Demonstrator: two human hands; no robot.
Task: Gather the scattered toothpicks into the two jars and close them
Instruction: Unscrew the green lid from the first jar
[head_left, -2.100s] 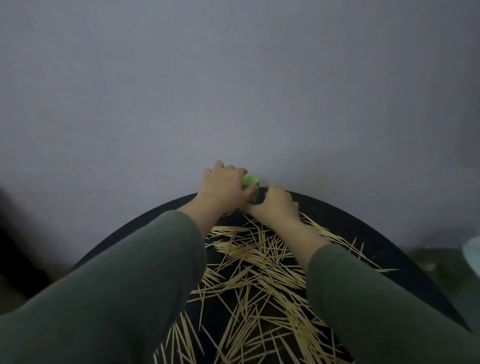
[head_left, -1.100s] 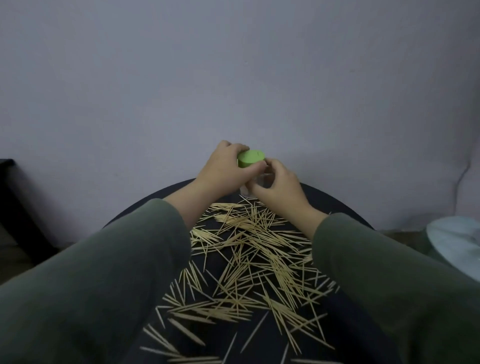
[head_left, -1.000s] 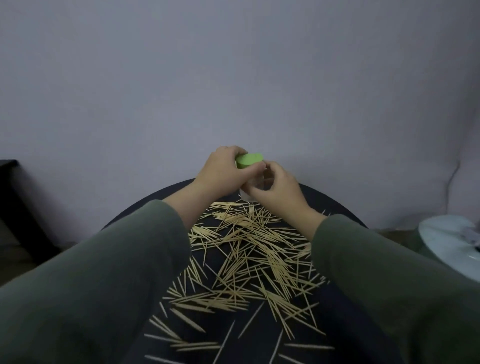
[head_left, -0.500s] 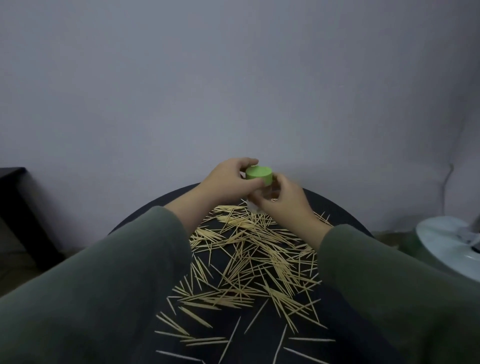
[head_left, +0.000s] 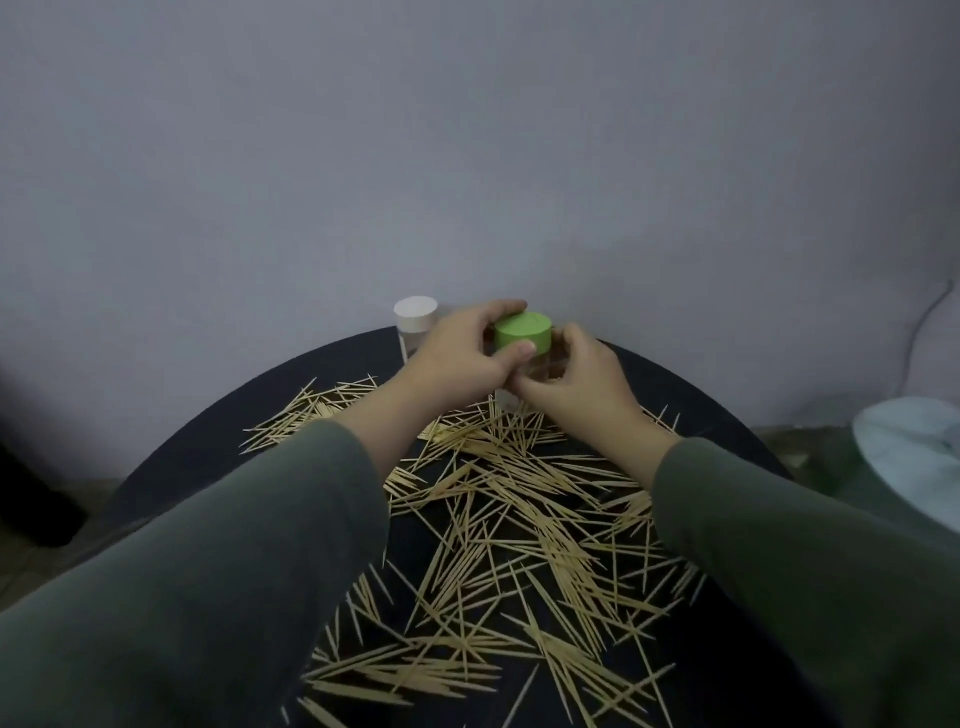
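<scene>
Gripping the green lid (head_left: 522, 335) between thumb and curled fingers, the left hand (head_left: 457, 358) is forming a narrow grip at the lid's rim, while the right hand (head_left: 576, 387) is wrapping around the clear jar (head_left: 545, 364) directly below that grip. The jar is likely rigid, light and smooth-walled, so it is best held around the body with the lid taken at its side wall; whether the lid is turning cannot be determined. Just to the left of the grip, a second jar with a white lid (head_left: 415, 314) is standing closed. Nearer the person, the toothpicks (head_left: 498, 499) are lying scattered across the dark round tabletop (head_left: 208, 447); these are thin, light, pointed and probably easiest to pinch in small aligned bundles.
</scene>
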